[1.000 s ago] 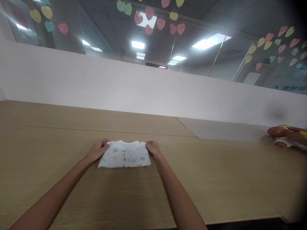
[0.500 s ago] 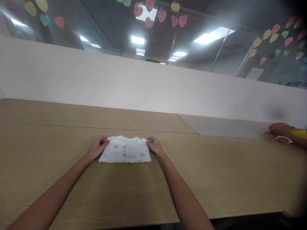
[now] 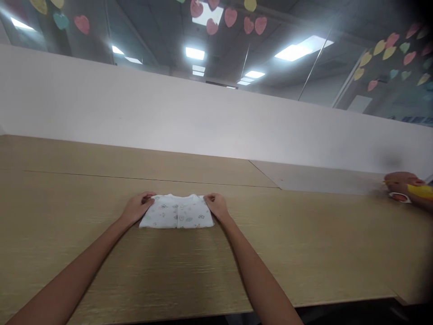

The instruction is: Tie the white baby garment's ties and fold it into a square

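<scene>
A small white baby shirt (image 3: 177, 213) with a pale printed pattern lies folded on the wooden table, its neckline toward the wall. My left hand (image 3: 138, 207) pinches its upper left corner between thumb and fingers. At the upper right corner, my right hand (image 3: 216, 206) grips the cloth the same way. A crease or front seam runs down the middle of the shirt. The fingers behind the cloth are partly hidden.
The wooden table (image 3: 324, 243) meets a white wall (image 3: 189, 117), with glass above it bearing heart-shaped paper notes. A grey panel (image 3: 314, 178) lies at the back right. At the far right edge is a doll (image 3: 402, 183) with something yellow.
My right hand has shifted slightly inward over the shirt's corner, and the neckline sits a little flatter. My left hand stays on its corner. The view has tilted slightly.
</scene>
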The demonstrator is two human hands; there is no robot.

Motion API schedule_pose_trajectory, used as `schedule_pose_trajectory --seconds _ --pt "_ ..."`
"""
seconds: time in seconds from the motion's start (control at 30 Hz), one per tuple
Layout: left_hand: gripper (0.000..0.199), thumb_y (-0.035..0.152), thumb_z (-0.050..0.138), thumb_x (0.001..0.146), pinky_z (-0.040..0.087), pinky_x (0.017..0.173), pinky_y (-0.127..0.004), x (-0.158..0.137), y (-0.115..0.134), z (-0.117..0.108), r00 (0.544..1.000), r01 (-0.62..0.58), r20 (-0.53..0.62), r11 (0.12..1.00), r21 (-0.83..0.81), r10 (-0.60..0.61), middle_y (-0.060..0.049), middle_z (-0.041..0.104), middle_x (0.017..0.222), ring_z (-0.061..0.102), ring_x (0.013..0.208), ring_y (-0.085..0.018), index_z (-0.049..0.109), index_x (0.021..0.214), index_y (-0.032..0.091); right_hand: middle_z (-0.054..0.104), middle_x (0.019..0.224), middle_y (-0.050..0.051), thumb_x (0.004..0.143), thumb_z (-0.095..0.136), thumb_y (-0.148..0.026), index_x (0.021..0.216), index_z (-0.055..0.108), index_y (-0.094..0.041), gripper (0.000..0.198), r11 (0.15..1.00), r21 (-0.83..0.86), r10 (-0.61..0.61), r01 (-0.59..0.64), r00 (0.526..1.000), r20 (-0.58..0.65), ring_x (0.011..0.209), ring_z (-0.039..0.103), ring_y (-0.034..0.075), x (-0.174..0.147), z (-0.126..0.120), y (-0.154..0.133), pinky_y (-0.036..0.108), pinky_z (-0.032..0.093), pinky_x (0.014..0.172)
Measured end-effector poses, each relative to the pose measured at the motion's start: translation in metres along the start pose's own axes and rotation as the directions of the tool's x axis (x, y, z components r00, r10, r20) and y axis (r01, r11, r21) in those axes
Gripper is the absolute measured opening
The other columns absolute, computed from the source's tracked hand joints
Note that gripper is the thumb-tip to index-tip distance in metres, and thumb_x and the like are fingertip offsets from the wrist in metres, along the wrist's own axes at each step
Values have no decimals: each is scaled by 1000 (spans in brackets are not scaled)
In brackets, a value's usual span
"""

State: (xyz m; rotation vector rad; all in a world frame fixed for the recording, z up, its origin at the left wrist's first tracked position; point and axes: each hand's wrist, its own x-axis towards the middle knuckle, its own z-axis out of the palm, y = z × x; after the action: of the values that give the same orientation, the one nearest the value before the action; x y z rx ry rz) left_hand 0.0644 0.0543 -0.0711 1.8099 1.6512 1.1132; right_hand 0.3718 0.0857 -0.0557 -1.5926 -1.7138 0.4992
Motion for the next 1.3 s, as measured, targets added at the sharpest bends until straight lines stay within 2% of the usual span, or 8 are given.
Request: schedule_pose_trajectory --seconds 0.27,0.4,0.63,0.87,1.1,1.2,1.3 --pt "42 48 47 73 46 71 -30 -3 7 -2 1000 2 15 1000 19 -2 -6 70 86 62 82 -22 66 93 17 67 71 7 69 64 -24 75 67 -13 13 998 60 21 -22 1000 15 66 60 15 0 -3 0 23 44 62" --pt "42 46 45 74 46 72 -29 -4 6 -2 999 -32 -4 999 -10 32 -6 69 89 61 84 -21 63 98 17 66 70 6 68 64 -24 74 65 -12 13 991 129 29 -33 999 36 63 58 13 2 -4 2 22 44 59" --pt "41 44 42 77 46 68 -28 -8 15 -4 997 -62 -52 998 -1 62 -5 67 85 60 78 -18 58 104 17 62 64 3 70 60 -26 78 62 -12 16 965 236 97 -116 991 92 50 51 10 2 0 6 20 39 44" --pt "41 47 44 78 47 72 -29 -6 13 -4 991 -61 -124 998 -34 56 -6 66 86 60 79 -18 55 105 17 62 65 4 70 60 -30 77 64 -13 19 979 195 49 -51 999 15 59 56 13 1 2 7 22 44 55" --pt "45 48 46 75 47 74 -30 -4 8 -2 998 -12 -69 996 -86 6 -7 67 91 61 85 -20 57 104 16 64 67 5 70 61 -30 76 65 -13 19 990 138 5 -6 1000 7 64 57 14 1 1 6 23 44 59" --pt "45 50 38 79 45 81 -31 -3 7 -2 996 15 -86 998 -56 -20 -8 67 99 60 93 -21 60 99 17 64 69 5 70 61 -30 77 66 -13 19 991 136 5 -7 1000 16 65 58 14 2 0 6 23 45 60" --pt "50 51 28 83 44 82 -33 -2 5 -1 992 50 -115 997 -50 -55 -8 67 96 60 91 -22 62 97 17 65 69 5 71 60 -30 79 66 -13 20 989 146 16 -20 999 28 65 58 14 1 0 7 24 45 61"
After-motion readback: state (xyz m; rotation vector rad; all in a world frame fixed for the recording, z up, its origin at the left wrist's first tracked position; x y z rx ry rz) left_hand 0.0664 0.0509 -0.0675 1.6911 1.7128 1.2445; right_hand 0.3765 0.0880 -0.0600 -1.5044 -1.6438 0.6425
